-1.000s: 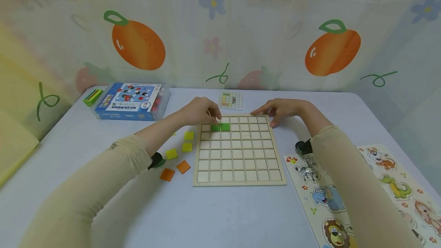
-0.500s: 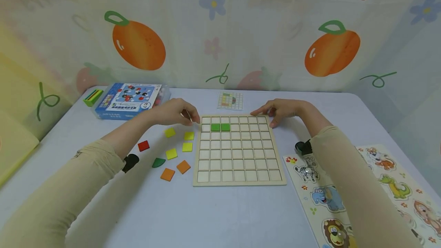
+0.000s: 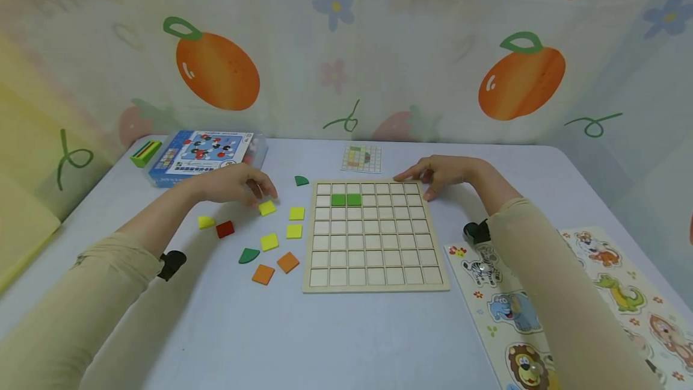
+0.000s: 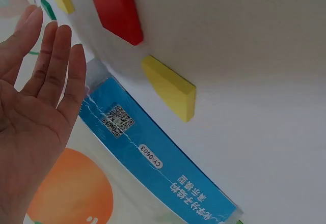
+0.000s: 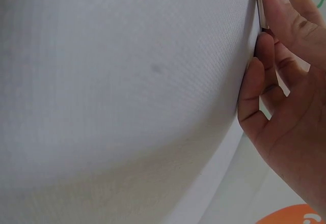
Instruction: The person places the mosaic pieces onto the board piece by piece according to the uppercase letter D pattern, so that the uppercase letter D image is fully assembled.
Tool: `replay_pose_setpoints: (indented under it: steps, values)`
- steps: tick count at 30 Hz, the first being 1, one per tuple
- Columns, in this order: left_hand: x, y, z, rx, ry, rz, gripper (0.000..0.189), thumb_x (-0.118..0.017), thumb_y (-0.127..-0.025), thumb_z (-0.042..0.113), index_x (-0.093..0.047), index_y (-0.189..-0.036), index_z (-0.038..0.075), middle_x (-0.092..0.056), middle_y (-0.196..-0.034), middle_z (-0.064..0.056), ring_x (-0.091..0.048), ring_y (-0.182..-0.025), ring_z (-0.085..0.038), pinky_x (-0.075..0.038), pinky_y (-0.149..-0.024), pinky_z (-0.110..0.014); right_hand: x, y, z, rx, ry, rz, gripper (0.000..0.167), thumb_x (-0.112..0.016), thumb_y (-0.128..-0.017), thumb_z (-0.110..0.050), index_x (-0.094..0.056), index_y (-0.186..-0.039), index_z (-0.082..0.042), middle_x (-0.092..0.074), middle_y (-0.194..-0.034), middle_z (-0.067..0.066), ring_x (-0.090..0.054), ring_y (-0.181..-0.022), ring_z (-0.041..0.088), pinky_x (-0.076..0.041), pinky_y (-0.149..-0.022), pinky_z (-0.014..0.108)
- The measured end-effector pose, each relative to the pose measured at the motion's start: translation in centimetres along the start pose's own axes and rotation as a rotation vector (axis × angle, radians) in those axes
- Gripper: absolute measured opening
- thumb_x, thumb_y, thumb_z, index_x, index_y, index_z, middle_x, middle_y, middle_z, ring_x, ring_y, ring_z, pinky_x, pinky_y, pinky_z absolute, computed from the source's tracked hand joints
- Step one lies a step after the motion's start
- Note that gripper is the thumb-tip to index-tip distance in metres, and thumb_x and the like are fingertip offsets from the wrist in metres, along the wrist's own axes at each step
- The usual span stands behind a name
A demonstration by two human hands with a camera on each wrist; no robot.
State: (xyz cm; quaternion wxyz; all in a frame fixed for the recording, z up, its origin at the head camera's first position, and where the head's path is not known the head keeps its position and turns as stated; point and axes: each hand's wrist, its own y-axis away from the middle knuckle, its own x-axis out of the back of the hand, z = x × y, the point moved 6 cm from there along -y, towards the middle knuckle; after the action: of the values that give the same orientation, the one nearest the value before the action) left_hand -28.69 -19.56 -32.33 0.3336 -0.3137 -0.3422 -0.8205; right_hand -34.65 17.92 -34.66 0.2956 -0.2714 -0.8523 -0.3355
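Note:
My left hand (image 3: 238, 184) hovers left of the wooden grid board (image 3: 376, 287), its fingertips close over a yellow square tile (image 3: 267, 208). In the left wrist view its fingers are extended, with nothing between them; a red square tile (image 4: 117, 10) and a yellow quarter-round tile (image 4: 170, 88) lie nearby. With thumb and index finger, my right hand (image 3: 446, 173) holds the board's far right corner. Two green square tiles (image 3: 346, 200) sit side by side in the board's second row. A green quarter-round tile (image 3: 301, 180) lies beside the far left corner.
Left of the board are other yellow squares (image 3: 294, 232), orange squares (image 3: 263, 274) and another green quarter-round (image 3: 249, 256). Behind it lies a pattern card (image 3: 361, 158). A blue boxed set (image 3: 206, 155) stands back left; an animal puzzle board (image 3: 487, 330) lies under the right forearm.
My left hand has moved left from the board's far left corner. The thin piece seen in its fingers is gone from them, and a green quarter-round shows where the hand was.

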Motion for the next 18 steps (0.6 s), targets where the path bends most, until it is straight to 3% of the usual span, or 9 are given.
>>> replay_pose_setpoints:
  steps: [5,18]
  values:
    - [-0.5,0.4,-0.6,0.041,0.0,0.004,0.033,-0.067,-0.089,0.007,-0.068,-0.12,0.015,-0.067,-0.125,-0.007,-0.057,-0.117,-0.027,-0.053,-0.096,-0.04,0.0,0.0,0.0,-0.007,-0.007,0.002,0.071,-0.079,-0.077,-0.006,-0.053,-0.143,-0.016,-0.049,-0.127,0.014,-0.042,-0.099,0.025,-0.035,-0.081,0.031]
    - [-1.1,0.3,-0.7,0.068,-0.076,0.053,0.03,-0.072,-0.087,0.01,-0.07,-0.116,0.018,-0.068,-0.115,-0.006,-0.058,-0.107,-0.024,-0.055,-0.089,-0.035,0.0,0.1,-0.1,-0.009,-0.026,-0.004,0.072,-0.08,-0.077,-0.006,-0.052,-0.143,-0.015,-0.047,-0.132,0.014,-0.04,-0.101,0.026,-0.035,-0.081,0.031]
